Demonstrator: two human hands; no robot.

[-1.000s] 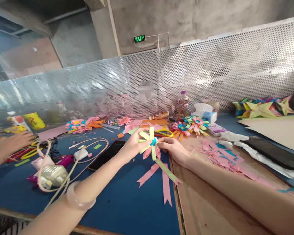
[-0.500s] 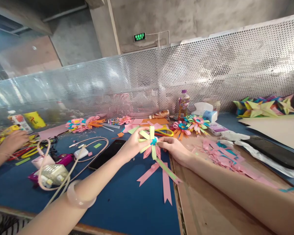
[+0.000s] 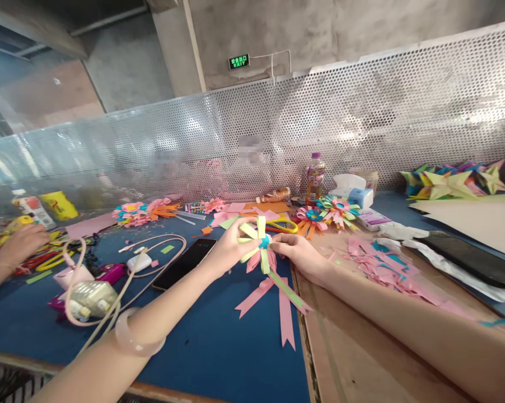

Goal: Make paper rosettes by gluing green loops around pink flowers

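Between my two hands, above the blue tabletop (image 3: 219, 347), is a paper flower (image 3: 264, 260) with pale green looped petals, a blue centre and pink pieces beneath. Pink and green paper tails (image 3: 286, 316) with notched ends hang from it toward me. My left hand (image 3: 232, 246) grips the flower's left side, its fingers closed around the green loops. On the right side, my right hand (image 3: 297, 252) pinches the flower near the blue centre; the exact spot under its fingertips is hidden.
A black phone (image 3: 185, 263) and a looped charging cable (image 3: 122, 263) lie left of my hands. Pink paper scraps (image 3: 382, 268) cover the brown board on the right. Finished paper flowers (image 3: 340, 211) and a drink bottle (image 3: 315, 178) stand behind. Another person's hand (image 3: 28, 242) is at far left.
My hands and the flower stay in nearly the same place. The other person's hand at far left has shifted slightly.
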